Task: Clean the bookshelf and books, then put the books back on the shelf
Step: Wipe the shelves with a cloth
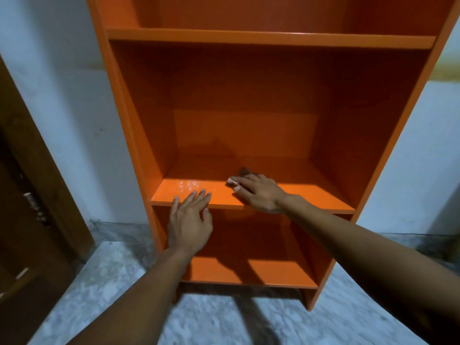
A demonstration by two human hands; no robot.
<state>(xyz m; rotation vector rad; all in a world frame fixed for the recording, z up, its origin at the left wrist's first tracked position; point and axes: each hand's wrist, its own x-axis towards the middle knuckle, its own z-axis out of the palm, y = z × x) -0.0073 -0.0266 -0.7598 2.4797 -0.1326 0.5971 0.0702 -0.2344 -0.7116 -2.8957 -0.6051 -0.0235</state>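
Note:
An orange bookshelf [268, 38] stands against the wall, and no books are in view on its boards. My right hand [258, 192] lies flat on the middle board [323, 197], pressing a small dark cloth [245, 171] with a pale edge under its fingers. Wet droplets [188, 185] glisten on the left part of that board. My left hand [190, 220] hovers at the front edge of the same board, fingers spread and relaxed, holding nothing; its fingertips reach just over the edge.
A brown wooden door [27, 220] stands at the left. The bookshelf sits on a mottled grey stone floor [119, 282], between pale walls [62, 95]. A lower board [273, 275] lies beneath the hands.

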